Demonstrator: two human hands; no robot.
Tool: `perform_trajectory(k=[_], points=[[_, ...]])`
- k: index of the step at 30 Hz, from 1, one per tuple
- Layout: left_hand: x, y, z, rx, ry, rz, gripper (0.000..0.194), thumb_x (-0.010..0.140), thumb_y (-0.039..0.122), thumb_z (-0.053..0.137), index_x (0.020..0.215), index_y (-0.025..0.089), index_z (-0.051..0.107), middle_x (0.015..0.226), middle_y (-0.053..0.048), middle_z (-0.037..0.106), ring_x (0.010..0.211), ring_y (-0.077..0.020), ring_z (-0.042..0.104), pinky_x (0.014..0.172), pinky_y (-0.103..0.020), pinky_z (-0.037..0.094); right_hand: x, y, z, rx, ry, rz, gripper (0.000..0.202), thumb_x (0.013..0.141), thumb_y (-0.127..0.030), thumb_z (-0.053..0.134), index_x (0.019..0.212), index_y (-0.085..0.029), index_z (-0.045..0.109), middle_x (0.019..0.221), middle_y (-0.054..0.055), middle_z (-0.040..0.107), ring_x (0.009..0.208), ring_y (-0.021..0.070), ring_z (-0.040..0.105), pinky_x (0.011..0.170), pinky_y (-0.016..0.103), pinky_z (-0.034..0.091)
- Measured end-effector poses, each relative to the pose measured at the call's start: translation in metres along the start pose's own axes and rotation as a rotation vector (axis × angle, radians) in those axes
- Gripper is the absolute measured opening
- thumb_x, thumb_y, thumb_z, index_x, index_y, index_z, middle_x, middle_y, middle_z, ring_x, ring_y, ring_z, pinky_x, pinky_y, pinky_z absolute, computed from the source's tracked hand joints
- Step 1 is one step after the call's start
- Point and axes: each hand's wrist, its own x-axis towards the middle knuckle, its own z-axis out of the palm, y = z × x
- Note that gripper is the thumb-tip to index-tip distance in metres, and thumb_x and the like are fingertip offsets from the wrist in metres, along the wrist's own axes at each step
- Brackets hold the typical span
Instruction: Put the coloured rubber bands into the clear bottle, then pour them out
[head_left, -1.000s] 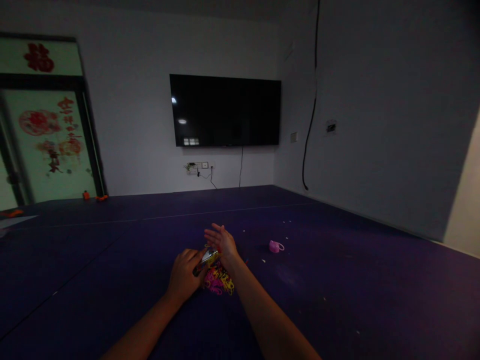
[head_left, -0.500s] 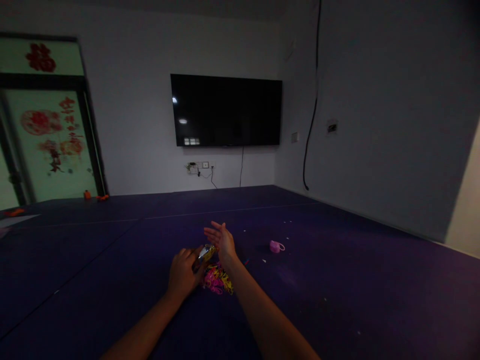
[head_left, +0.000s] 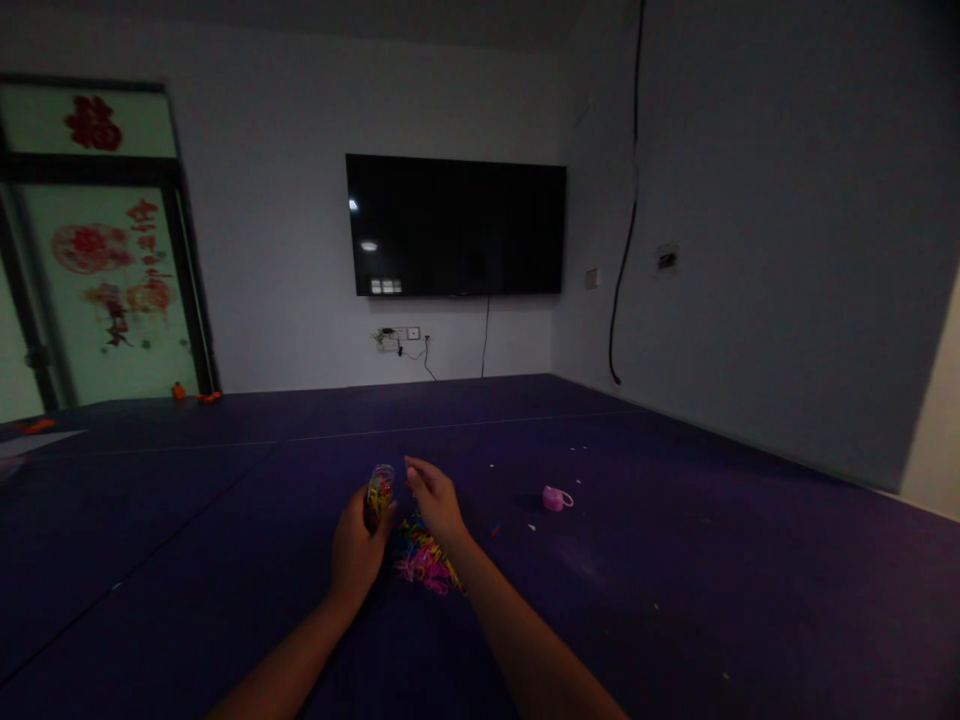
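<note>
My left hand (head_left: 358, 545) is wrapped around a small clear jar (head_left: 382, 474), which stands upright with its open mouth up. Yellow and red bands show through its wall. Just right of the jar's mouth is my right hand (head_left: 437, 500), its fingers drawn together; whether anything is between the fingertips cannot be made out. A loose pile of colourful rubber bands (head_left: 427, 565), pink, yellow and blue, lies on the purple surface below and between my hands. Off to the right sits a pink lid (head_left: 553, 498) with a loop.
The purple floor covering (head_left: 225, 560) spreads around my hands, with small white scraps on it. A small blue and red piece (head_left: 495, 530) lies right of the pile. Orange objects (head_left: 208, 397) rest near the door. A television (head_left: 457, 225) hangs on the far wall.
The jar has gone from tilted to upright and shifted left with my left hand. My right hand has turned from spread fingers to fingers drawn together. More of the pile shows.
</note>
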Motion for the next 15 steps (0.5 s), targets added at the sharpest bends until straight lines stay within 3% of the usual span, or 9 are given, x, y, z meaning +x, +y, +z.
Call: perform_trajectory(k=[3, 6, 10, 12, 15], points=[[0.0, 0.001, -0.001, -0.06, 0.063, -0.016, 0.055, 0.078, 0.058, 0.05, 0.111, 0.015, 0.053, 0.098, -0.013, 0.065, 0.086, -0.0279, 0.063, 0.074, -0.041, 0.049, -0.003, -0.009, 0.003, -0.075, -0.055, -0.134, 0.029, 0.084, -0.044, 0.054, 0.105, -0.029, 0.068, 0.122, 0.004, 0.058, 0.114, 0.0215, 0.051, 0.097, 0.035, 0.038], [0.001, 0.002, -0.004, -0.108, 0.2, -0.057, 0.053, 0.079, 0.058, 0.048, 0.111, 0.016, 0.052, 0.097, -0.011, 0.063, 0.085, -0.0268, 0.062, 0.075, -0.04, 0.049, -0.004, -0.008, 0.001, -0.094, -0.024, -0.138, 0.031, 0.086, -0.041, 0.049, 0.112, -0.029, 0.064, 0.13, 0.003, 0.052, 0.121, 0.0212, 0.044, 0.101, 0.036, 0.033], [0.003, 0.002, -0.006, -0.11, 0.24, -0.108, 0.05, 0.078, 0.059, 0.048, 0.102, 0.016, 0.054, 0.088, -0.008, 0.063, 0.079, -0.0257, 0.062, 0.072, -0.039, 0.048, 0.001, 0.013, -0.014, -0.184, 0.087, -0.035, 0.029, 0.086, -0.031, 0.046, 0.108, -0.026, 0.065, 0.119, 0.004, 0.06, 0.117, 0.0209, 0.048, 0.105, 0.038, 0.029], [0.004, 0.001, -0.006, -0.127, 0.222, -0.138, 0.049, 0.078, 0.06, 0.048, 0.099, 0.016, 0.054, 0.082, -0.007, 0.063, 0.073, -0.0246, 0.062, 0.068, -0.038, 0.049, 0.003, 0.027, -0.021, -0.272, 0.048, 0.066, 0.029, 0.081, -0.025, 0.049, 0.104, -0.027, 0.067, 0.116, 0.004, 0.062, 0.116, 0.0218, 0.049, 0.105, 0.039, 0.028], [0.004, -0.001, -0.004, -0.155, 0.174, -0.16, 0.051, 0.077, 0.061, 0.048, 0.1, 0.016, 0.054, 0.078, -0.006, 0.063, 0.068, -0.0239, 0.062, 0.065, -0.037, 0.049, 0.007, 0.044, -0.024, -0.315, -0.031, 0.103, 0.023, 0.072, -0.019, 0.057, 0.088, -0.026, 0.072, 0.106, 0.006, 0.067, 0.113, 0.0257, 0.052, 0.104, 0.041, 0.028]])
